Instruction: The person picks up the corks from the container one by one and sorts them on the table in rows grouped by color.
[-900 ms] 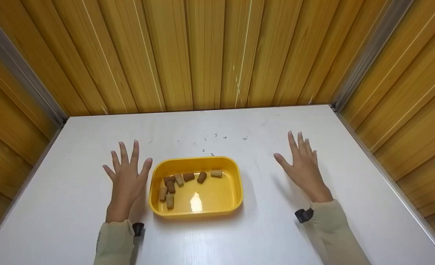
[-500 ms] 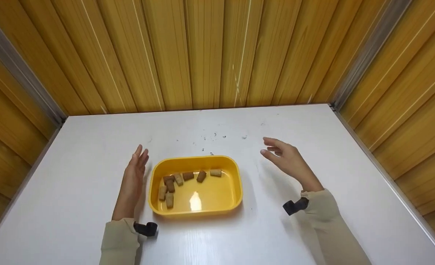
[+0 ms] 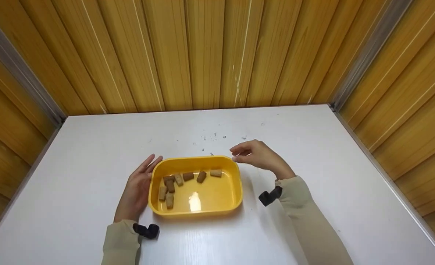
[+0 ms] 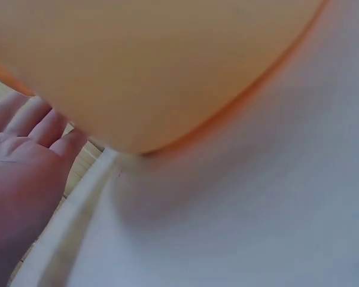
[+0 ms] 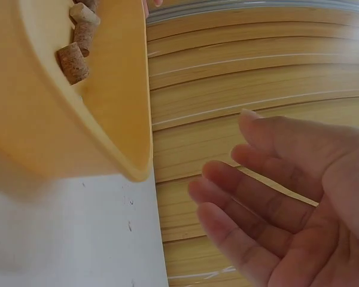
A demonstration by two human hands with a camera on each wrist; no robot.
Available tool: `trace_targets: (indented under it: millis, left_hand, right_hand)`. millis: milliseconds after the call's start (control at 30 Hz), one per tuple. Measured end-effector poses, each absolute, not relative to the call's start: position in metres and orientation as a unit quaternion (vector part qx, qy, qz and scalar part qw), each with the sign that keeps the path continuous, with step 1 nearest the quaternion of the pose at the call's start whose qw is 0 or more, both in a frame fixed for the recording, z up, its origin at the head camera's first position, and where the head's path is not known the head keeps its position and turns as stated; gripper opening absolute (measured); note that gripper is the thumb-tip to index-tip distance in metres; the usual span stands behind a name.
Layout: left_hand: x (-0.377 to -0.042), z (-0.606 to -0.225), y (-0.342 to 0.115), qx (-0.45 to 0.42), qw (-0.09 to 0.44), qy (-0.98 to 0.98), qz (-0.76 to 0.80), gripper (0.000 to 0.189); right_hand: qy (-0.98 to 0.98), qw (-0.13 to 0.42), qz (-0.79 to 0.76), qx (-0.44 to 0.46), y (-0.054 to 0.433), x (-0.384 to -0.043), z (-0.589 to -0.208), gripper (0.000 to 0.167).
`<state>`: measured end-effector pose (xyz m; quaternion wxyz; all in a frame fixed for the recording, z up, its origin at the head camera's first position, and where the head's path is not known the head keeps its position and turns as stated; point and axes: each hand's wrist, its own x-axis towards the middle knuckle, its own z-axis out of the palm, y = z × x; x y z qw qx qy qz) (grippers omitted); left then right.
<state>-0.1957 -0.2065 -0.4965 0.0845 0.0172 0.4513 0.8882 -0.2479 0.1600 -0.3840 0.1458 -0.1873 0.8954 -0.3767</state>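
Observation:
A yellow rectangular plastic bin (image 3: pixel 239 191) stands on the white table, with several light and dark brown corks (image 3: pixel 188 176) lying along its left and back sides. My left hand (image 3: pixel 134 191) is at the bin's left wall, fingers stretched past the back left corner; whether it touches is unclear. My right hand (image 3: pixel 261 156) hovers by the back right corner, fingers loosely bent. In the right wrist view a gap shows between those fingers and the bin. The left wrist view has the bin's outer wall (image 4: pixel 149 78) close beside my left palm (image 4: pixel 24 179).
The white table (image 3: pixel 294 121) has small dark marks (image 3: pixel 214 135) behind the bin. Yellow wood-look panels (image 3: pixel 206 55) wall in the back and both sides. A black wrist camera (image 3: pixel 147 231) sits on each sleeve cuff.
Both hands, first spread flat and apart from the bin, have turned their palms inward. The right hand has moved left to the bin's corner, the left hand right to its wall. The bin stays put.

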Motion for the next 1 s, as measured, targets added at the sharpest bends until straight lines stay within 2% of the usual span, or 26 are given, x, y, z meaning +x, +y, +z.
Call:
trace_targets:
  millis: [267,500,1000]
  left_hand:
    - [-0.195,-0.501,-0.205,0.018,0.077,0.495,0.865,0.061]
    - [-0.195,-0.504,-0.204,0.021,0.063,0.502,0.862,0.060]
    - [-0.190,-0.507,-0.208,0.059,0.060,0.503,0.860,0.059]
  right_hand:
    - [0.892,0.200,-0.345,-0.214,0.136,-0.255,-0.390,0.035]
    - [0.903,0.228,-0.304,-0.198,0.116,-0.258,-0.395,0.036]
    - [0.923,0.246,-0.238,-0.176,0.091,-0.257,-0.401,0.039]
